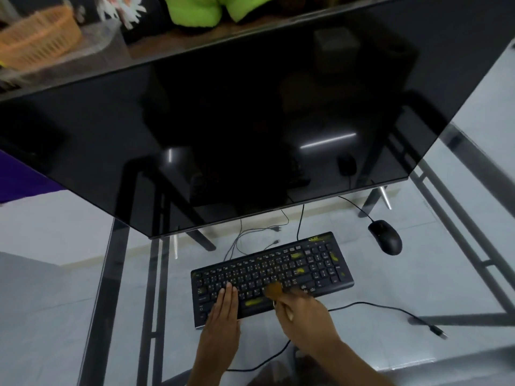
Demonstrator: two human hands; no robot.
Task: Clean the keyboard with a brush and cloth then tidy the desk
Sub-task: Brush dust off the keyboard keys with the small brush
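Keyboard (271,277) lies on glass tabletop (418,274) below monitor (223,121). Left hand (224,310) flat on keys, fingers straight. Right hand (305,316) grips brush (274,291), bristles on keys nr spacebar.

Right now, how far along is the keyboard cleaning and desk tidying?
Early. Nothing looks finished: yellow smears still mark the keyboard. In hand: the right hand sweeps a brush over the keys while the left hand steadies it. Left: wiping, though no cloth is visible, then tidying the loose cable and mouse.

Beyond your fingers a dark monitor (250,121) looms; a black mouse (386,237) sits to their far right.
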